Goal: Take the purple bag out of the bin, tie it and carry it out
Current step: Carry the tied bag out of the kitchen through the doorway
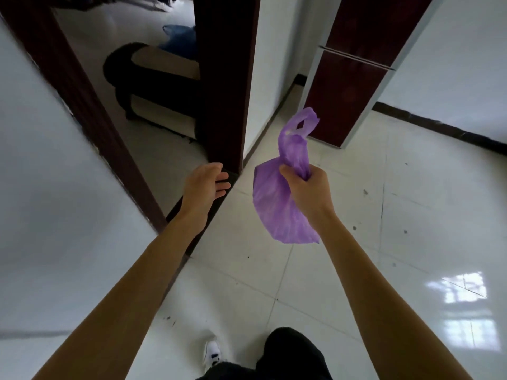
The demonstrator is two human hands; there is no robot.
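Centre frame: right hand (303, 187) fists purple bag (277, 207) at gathered neck, film likely light, limp, slippery; left hand (205, 185) open, empty.

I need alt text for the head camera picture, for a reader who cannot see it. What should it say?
Seen from above, a person's right hand grips the gathered neck of a purple bag held over a white tiled floor. The left hand is open and empty, reaching toward a dark door frame. Beyond the doorway stand a sofa and a blue bag.
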